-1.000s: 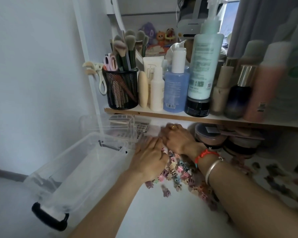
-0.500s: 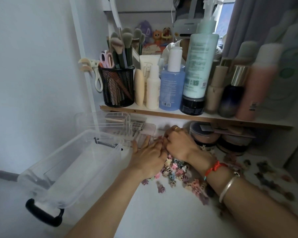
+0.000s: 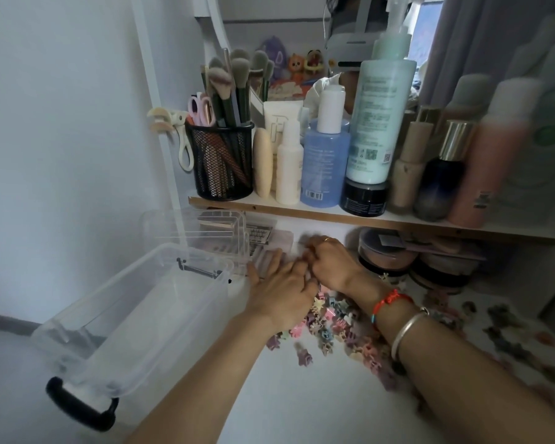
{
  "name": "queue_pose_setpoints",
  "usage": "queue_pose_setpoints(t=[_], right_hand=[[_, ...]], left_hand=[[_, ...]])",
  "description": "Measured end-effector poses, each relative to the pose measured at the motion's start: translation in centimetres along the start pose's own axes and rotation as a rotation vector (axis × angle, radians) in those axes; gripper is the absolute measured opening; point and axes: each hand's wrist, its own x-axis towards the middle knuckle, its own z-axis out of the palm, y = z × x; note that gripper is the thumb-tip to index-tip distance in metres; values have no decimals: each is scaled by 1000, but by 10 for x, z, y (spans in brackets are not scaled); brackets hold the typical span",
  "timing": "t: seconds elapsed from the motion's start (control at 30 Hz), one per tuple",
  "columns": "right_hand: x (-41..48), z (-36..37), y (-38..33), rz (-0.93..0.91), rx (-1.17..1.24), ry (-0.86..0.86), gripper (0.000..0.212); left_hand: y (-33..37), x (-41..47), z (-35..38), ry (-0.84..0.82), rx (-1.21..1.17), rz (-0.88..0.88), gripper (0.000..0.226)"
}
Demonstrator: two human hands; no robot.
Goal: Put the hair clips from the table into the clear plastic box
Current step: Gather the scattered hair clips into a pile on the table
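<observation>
My left hand (image 3: 282, 296) flat on hair clips (image 3: 334, 318), fingers loose, beside clear plastic box (image 3: 161, 331). My right hand (image 3: 330, 264) curled over pile; can't tell grip.

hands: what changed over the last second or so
The left hand and right hand drew together until their fingers meet at the back of the clips, and the right fingers curled in. Whether they hold any clips is hidden. The box stayed put and empty; the pile stayed on the table.

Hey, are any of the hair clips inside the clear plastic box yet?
No, the clear plastic box looks empty, and the hair clips lie piled on the table to its right.
</observation>
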Motion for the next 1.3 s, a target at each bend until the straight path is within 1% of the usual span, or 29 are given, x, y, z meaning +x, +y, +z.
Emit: queue_pose_setpoints(t=[0.1, 0.17, 0.23, 0.33, 0.37, 0.43, 0.5, 0.6, 0.7, 0.83, 0.93, 1.0, 1.07, 1.13, 1.2, 1.3], right_hand=[[-4, -5, -2, -51, 11, -4, 27], [-7, -7, -6, -87, 27, -38, 28], [-9, -8, -8, -102, 34, -55, 27], [-10, -8, -10, -119, -11, 29, 26], [-11, -8, -11, -116, -49, 45, 26], [-13, -5, -11, -123, -147, 36, 29], [-14, -1, -11, -151, -194, -15, 34], [-19, 0, -11, -137, -69, -137, 35], [-29, -9, -7, -111, -23, -169, 36], [-49, -18, 3, -109, 49, -150, 29], [-62, -24, 7, -105, 57, -133, 25], [-64, -30, 7, -97, 49, -65, 30], [-58, -33, 7, -59, 25, 3, 36], [-45, -31, 8, -24, -8, -7, 43], [-29, -22, 9, -18, -74, -58, 47], [-12, -12, 8, -5, -157, -116, 49]], left_hand=[[-4, -2, -3, 97, -102, 8, 36], [-7, -4, -5, 219, -199, -8, 29], [-8, -7, -9, 327, -347, -51, 25], [-11, -14, -15, 428, -536, -132, 21], [-12, -16, -16, 428, -546, -144, 23], [-12, -19, -14, 370, -486, -118, 25], [-11, -22, -9, 308, -400, -63, 29], [-7, -25, -4, 262, -370, -7, 38], [3, -26, -1, 238, -463, 18, 38], [19, -24, 5, 267, -585, -25, 30], [29, -20, 7, 286, -631, -17, 34], [33, -19, 6, 330, -634, 5, 32], [31, -17, 5, 380, -624, -10, 33], [25, -14, 3, 406, -574, -47, 37], [18, -8, 2, 349, -490, -73, 39], [15, -4, 3, 191, -337, -44, 39]])
